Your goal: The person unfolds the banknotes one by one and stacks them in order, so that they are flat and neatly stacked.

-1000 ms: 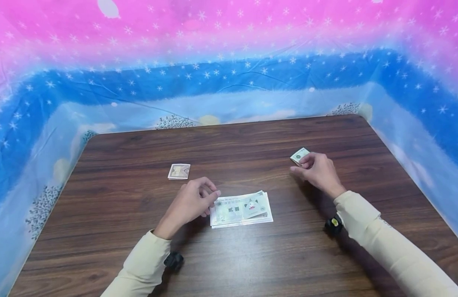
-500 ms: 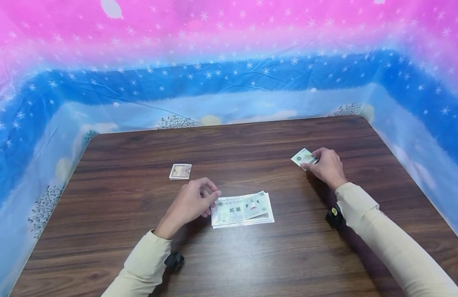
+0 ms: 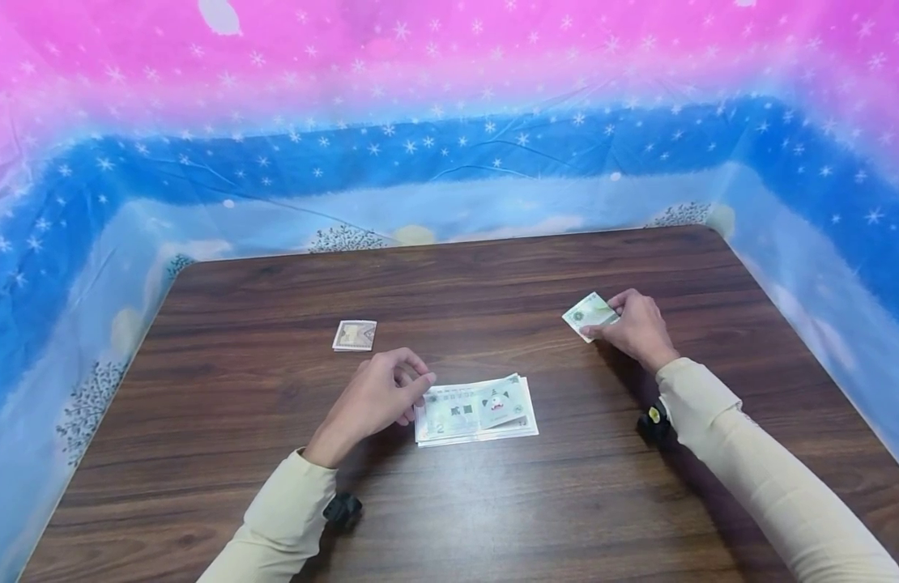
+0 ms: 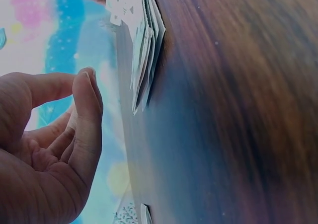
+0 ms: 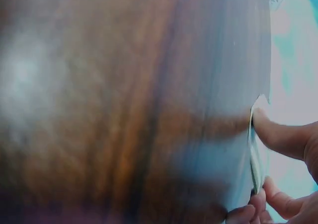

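Note:
In the head view, my right hand pinches a small folded green banknote by its edges at the table's far right. The right wrist view has the thumb on one edge of this folded note and fingers at the other. My left hand is held by the left end of a stack of pale green banknotes. Its thumb and forefinger tips meet with nothing visible between them; in the left wrist view they are apart from the stack. Behind that hand lies a folded brownish banknote.
Everything lies on a dark wood-grain table with rounded far corners. A pink and blue snowflake-print cloth hangs around its back and sides. A black wrist camera sits on the left wrist, another on the right.
My right hand has shifted its hold on the folded green note, which has slid slightly to the left in the last half second. My left hand and the stack have hardly moved.

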### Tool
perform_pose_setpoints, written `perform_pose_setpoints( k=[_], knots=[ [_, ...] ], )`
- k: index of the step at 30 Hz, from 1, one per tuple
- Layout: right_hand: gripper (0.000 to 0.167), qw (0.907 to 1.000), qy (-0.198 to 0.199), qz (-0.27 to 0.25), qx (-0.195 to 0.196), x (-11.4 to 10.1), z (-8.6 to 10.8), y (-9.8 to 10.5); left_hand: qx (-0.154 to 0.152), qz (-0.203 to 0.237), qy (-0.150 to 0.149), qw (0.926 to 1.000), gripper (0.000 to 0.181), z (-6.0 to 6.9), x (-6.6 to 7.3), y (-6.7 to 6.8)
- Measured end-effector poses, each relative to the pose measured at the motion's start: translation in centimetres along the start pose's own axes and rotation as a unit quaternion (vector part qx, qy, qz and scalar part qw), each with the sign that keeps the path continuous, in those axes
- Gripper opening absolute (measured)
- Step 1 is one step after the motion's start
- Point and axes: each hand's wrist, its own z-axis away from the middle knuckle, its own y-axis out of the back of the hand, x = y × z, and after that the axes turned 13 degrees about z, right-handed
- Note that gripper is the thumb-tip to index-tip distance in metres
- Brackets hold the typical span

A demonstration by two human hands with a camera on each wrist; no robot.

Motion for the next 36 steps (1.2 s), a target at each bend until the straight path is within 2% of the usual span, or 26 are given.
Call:
perform_pose_setpoints(
  k=[5,8,12,15,18,23,26,30,34,36],
  knots=[
    [0.032,0.9995,0.012,-0.018,0.024,-0.5,0.5,-0.2,0.001,0.015,0.000,0.9999,0.011,0.0,0.2,-0.2],
    [0.024,0.9983,0.020,-0.038,0.039,-1.0,0.8,-0.2,0.002,0.029,-0.004,0.9996,0.011,-0.1,0.4,-0.3],
    [0.019,0.9940,0.034,-0.099,0.032,-2.1,1.2,-0.3,0.012,0.042,-0.025,0.9987,0.011,-0.2,0.5,-0.6],
    [0.017,0.9864,0.040,-0.159,0.014,-3.4,1.7,-0.3,0.013,0.074,-0.044,0.9962,0.016,-0.5,0.6,-0.9],
    [0.017,0.9764,0.043,-0.212,-0.002,-4.8,2.4,-0.3,0.009,0.123,-0.051,0.9911,0.023,-0.7,0.8,-1.3],
    [0.019,0.9570,0.038,-0.286,-0.033,-7.1,3.6,-0.4,0.003,0.194,-0.029,0.9806,0.032,-1.0,1.3,-2.0],
    [0.021,0.9395,0.037,-0.335,-0.058,-8.3,4.5,-0.6,-0.005,0.242,-0.010,0.9703,0.037,-1.1,1.4,-2.3],
    [0.022,0.9113,0.031,-0.398,-0.101,-9.7,5.6,-1.1,-0.013,0.293,0.027,0.9557,0.042,-1.2,1.5,-2.8],
    [0.023,0.8917,0.011,-0.430,-0.141,-10.7,6.4,-1.6,-0.013,0.327,0.056,0.9431,0.042,-1.4,1.5,-3.2],
    [0.024,0.8834,0.005,-0.441,-0.157,-11.1,6.8,-1.8,-0.006,0.350,0.066,0.9343,0.041,-1.5,1.5,-3.4]
  ],
)
